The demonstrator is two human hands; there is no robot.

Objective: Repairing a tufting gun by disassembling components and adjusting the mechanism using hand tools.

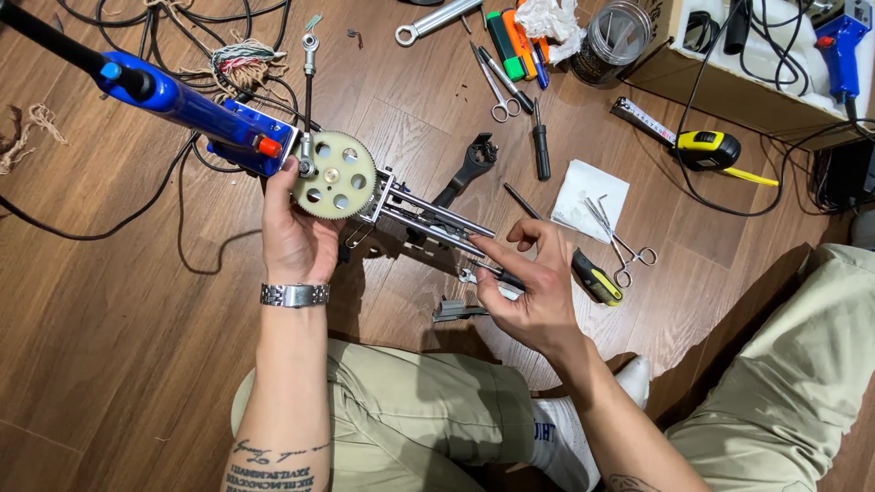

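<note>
My left hand (296, 232) grips a blue power tool (196, 114) at its open gear end, the thumb beside a large cream plastic gear (333, 175). A metal rail frame (428, 217) sticks out from the gear toward the right. My right hand (533, 292) holds a black-and-yellow-handled screwdriver (594, 276) with its tip against the rail frame. A small grey metal part (458, 311) lies on the floor just below the frame.
On the wooden floor: a black wrench head (474, 164), forceps on a white cloth (592, 196), scissors (499, 96), a yellow tape measure (706, 148), markers (515, 41), a glass jar (615, 41), black cables (164, 36), and a box with a blue tool (838, 41).
</note>
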